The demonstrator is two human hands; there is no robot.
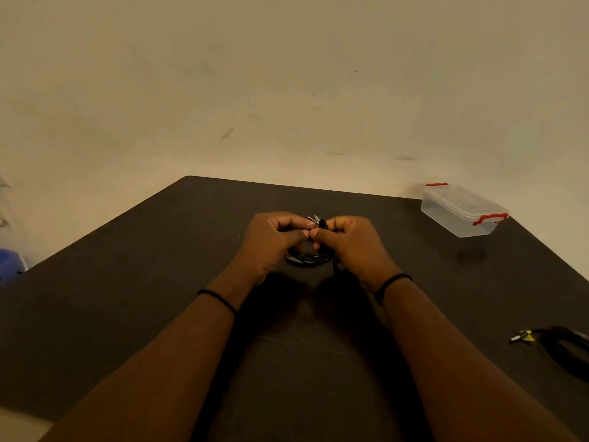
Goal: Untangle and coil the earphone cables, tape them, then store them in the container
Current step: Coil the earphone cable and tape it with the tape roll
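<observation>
The earphone cable is a thin black cord gathered into a small round coil, held just above the middle of the dark table. Pale glints, perhaps tape or printed marks, show on its lower arc and again at its top, where a small dark lump sits between the fingertips; what that lump is cannot be told. The left hand is at 9 o'clock of the coil, fingers curled, thumb and forefinger pinching the top of it. The right hand is at 3 o'clock, fingers likewise curled and pinching the same spot, so the two thumbs nearly touch. Most of the coil is hidden behind the hands; only the bottom curve and a bit of the top show.

Each wrist wears a thin dark band. At 2 o'clock, well apart near the table's far edge, stands a clear plastic container with red clasps, lid on. At 4 o'clock, near the right edge, lies another black cable with a yellow tag, partly cut off by the frame. A blurred blue object sits at 9 o'clock beyond the table.
</observation>
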